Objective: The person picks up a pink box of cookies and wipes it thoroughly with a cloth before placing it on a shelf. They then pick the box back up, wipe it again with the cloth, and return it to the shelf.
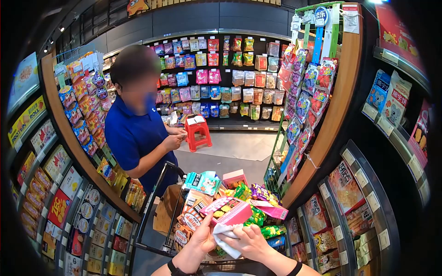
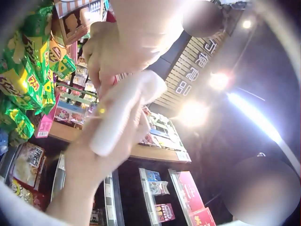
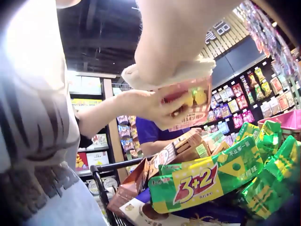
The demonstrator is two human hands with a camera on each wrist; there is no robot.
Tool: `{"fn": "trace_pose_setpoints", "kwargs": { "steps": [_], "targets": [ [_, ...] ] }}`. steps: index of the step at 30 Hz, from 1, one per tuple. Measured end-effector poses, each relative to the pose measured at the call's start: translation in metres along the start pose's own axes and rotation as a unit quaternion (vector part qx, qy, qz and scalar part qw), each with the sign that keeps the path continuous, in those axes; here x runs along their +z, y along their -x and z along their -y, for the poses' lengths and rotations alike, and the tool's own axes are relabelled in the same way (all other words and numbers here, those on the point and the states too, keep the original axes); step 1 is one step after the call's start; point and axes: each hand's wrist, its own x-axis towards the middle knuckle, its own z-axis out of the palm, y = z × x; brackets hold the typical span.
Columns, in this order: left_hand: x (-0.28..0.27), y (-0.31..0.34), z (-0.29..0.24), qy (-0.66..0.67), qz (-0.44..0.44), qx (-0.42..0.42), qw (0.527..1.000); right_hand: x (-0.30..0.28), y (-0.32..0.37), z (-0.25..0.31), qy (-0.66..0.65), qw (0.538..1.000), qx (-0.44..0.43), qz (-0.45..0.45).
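Note:
A pink snack box (image 1: 237, 212) with yellow biscuits pictured on its face is held over a loaded shopping cart. My left hand (image 1: 201, 238) grips the box by its near left end; in the right wrist view its fingers (image 3: 176, 106) curl across the printed face. My right hand (image 1: 251, 243) holds a folded white cloth (image 1: 230, 248) against the box's near side. Seen from the left wrist, the cloth (image 2: 120, 115) lies bunched along that hand, and the box is mostly hidden. Right under the hands are green biscuit packs (image 3: 207, 176) and brown boxes (image 1: 191, 212).
The cart (image 1: 159, 250) is heaped with packaged snacks, another pink box (image 1: 271, 210) among them. A person in a blue shirt (image 1: 138, 133) stands beyond its left side. Shelves (image 1: 340, 221) line both sides. Farther back are a red stool (image 1: 198, 133) and a wall of hanging bags.

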Motion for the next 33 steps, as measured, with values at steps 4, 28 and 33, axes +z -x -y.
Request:
{"fn": "trace_pose_setpoints", "kwargs": {
  "steps": [4, 28, 33],
  "targets": [
    [0.001, 0.0, -0.001, 0.02, 0.031, -0.051, 0.998, -0.005, -0.004, -0.005, -0.004, 0.999, 0.003, -0.033],
    [0.013, 0.008, -0.003, 0.002, 0.046, 0.015, 0.999, -0.025, 0.002, -0.017, -0.166, 0.981, 0.074, -0.073],
    [0.019, 0.01, -0.001, -0.023, 0.053, -0.009, 0.998, -0.018, -0.004, -0.018, -0.098, 0.994, 0.041, -0.033]
  ]
}}
